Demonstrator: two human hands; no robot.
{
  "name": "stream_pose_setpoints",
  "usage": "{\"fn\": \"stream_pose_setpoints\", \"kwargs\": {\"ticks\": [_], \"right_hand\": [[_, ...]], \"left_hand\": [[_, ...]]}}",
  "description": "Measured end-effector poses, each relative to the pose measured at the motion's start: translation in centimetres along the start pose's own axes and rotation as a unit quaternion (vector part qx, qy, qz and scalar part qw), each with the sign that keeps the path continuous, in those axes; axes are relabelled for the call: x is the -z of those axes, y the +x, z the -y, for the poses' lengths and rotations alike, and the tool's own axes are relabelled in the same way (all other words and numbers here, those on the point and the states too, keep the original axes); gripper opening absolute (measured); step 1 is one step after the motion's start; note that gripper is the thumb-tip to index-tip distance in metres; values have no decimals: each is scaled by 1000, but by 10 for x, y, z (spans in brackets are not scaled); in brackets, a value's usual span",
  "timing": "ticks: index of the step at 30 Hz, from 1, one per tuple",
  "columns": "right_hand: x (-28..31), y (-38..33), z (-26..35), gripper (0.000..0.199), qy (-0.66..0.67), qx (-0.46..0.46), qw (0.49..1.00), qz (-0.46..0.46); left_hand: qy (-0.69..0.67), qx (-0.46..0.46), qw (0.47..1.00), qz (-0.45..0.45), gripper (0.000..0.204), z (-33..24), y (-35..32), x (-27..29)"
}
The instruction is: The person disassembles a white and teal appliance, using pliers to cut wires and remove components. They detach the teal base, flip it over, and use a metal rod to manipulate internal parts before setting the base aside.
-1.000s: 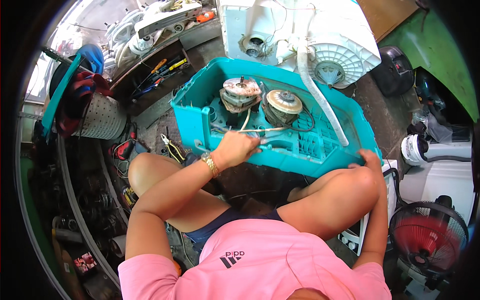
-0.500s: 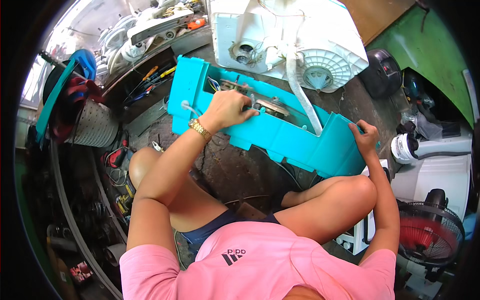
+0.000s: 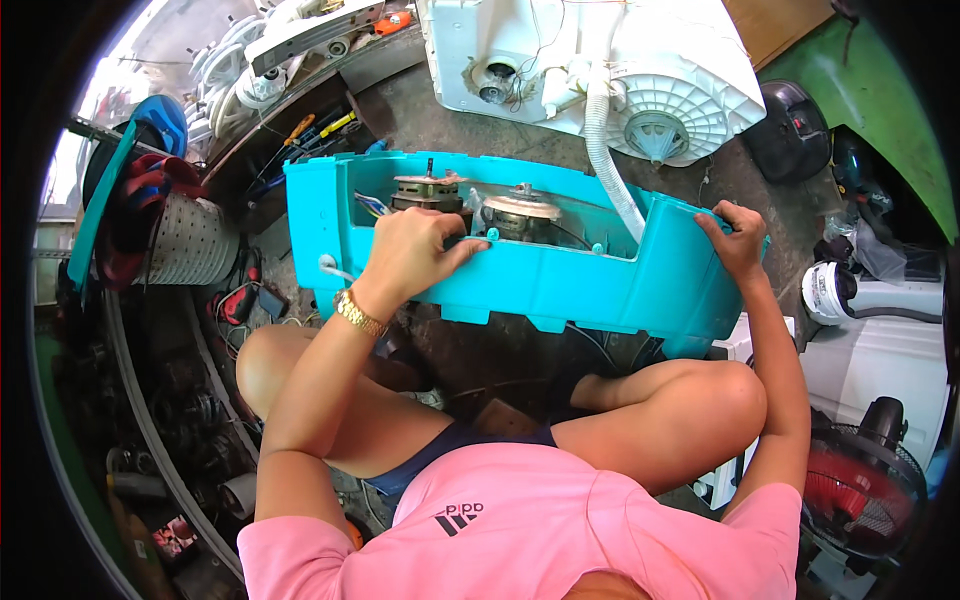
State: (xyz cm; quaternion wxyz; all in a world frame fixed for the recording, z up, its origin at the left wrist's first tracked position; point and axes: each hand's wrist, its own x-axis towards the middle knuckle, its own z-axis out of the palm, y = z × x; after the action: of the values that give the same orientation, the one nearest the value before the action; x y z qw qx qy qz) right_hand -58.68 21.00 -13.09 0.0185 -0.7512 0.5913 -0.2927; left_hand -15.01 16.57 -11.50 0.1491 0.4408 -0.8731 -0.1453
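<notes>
In front of my bent legs is a long teal plastic washing machine base point(image 3: 560, 290), open at the top. My left hand point(image 3: 415, 245), with a gold watch on its wrist, has its fingers curled over the near rim, thumb lying along the edge. At the other end, my right hand point(image 3: 738, 240) grips the right corner, thumb on the near side. Two motors sit inside the cavity: a dark one point(image 3: 428, 190) behind my left hand, and another with a pale disc top point(image 3: 520, 212) in the middle. A grey corrugated hose point(image 3: 604, 150) runs into the cavity's right end.
Beyond the base lies a white machine tub point(image 3: 660, 80) with a ribbed round underside. Hand tools point(image 3: 310, 145) lie at the far left, near a perforated white drum point(image 3: 190, 250). A fan point(image 3: 860, 480) stands at the right, and a black case point(image 3: 788, 135) farther back.
The teal base has turned from a slant to nearly level: its left end came nearer and leftward, its right end went slightly farther away. Both hands moved with it, keeping their hold.
</notes>
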Motion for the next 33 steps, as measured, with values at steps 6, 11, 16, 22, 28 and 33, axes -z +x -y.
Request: {"fn": "stream_pose_setpoints", "kwargs": {"ticks": [6,11,16,22,28,33], "right_hand": [[-28,22,-5,42,-7,2,1000,31],[-36,35,-6,47,-26,-26,996,77],[-43,46,-13,46,-93,0,994,55],[-50,44,-18,41,-76,-27,996,46],[-55,50,-26,39,-77,-58,994,45],[-62,58,-25,40,-83,-85,991,55]], "left_hand": [[-5,56,998,10,32,9,-1,7],[-2,4,1000,1,23,26,0,7],[-4,-38,999,1,20,38,5,16],[77,9,992,-101,37,57,0,39],[83,150,961,-216,51,120,-16,59],[49,251,952,-168,56,166,-35,50]]}}
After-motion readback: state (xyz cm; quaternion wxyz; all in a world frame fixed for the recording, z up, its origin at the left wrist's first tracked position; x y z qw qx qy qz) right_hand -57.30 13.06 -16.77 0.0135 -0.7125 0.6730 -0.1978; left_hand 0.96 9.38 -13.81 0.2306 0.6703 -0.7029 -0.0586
